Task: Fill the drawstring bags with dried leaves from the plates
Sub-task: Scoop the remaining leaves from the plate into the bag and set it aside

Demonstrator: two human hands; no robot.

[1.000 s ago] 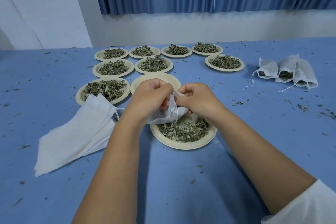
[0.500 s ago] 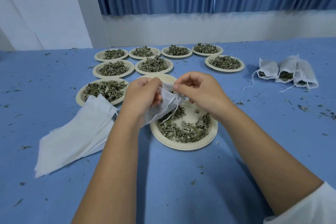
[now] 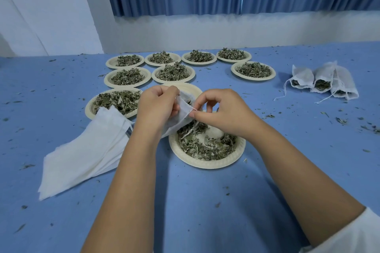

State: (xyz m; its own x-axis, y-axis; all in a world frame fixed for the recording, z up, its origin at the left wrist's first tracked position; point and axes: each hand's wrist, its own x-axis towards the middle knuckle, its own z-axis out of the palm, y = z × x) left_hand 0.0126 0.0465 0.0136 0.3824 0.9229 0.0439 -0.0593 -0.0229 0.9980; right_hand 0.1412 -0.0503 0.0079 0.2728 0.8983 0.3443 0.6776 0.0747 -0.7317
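A white drawstring bag (image 3: 183, 113) hangs between my two hands above a paper plate (image 3: 207, 162) that holds dried leaves (image 3: 205, 147). My left hand (image 3: 157, 107) grips one side of the bag's mouth. My right hand (image 3: 223, 111) pinches the other side between thumb and forefinger. The bag's strings dangle onto the leaves. Part of the bag is hidden behind my left hand.
A stack of flat white bags (image 3: 86, 150) lies to the left. Three filled bags (image 3: 324, 80) lie at the right. Several plates of leaves (image 3: 127, 77) stand behind, plus an empty-looking plate (image 3: 191, 88). Leaf crumbs are scattered over the blue table (image 3: 205, 201).
Both hands rose from the plate with the bag. They have drawn its mouth apart, the right hand shifting right and now pinching the edge.
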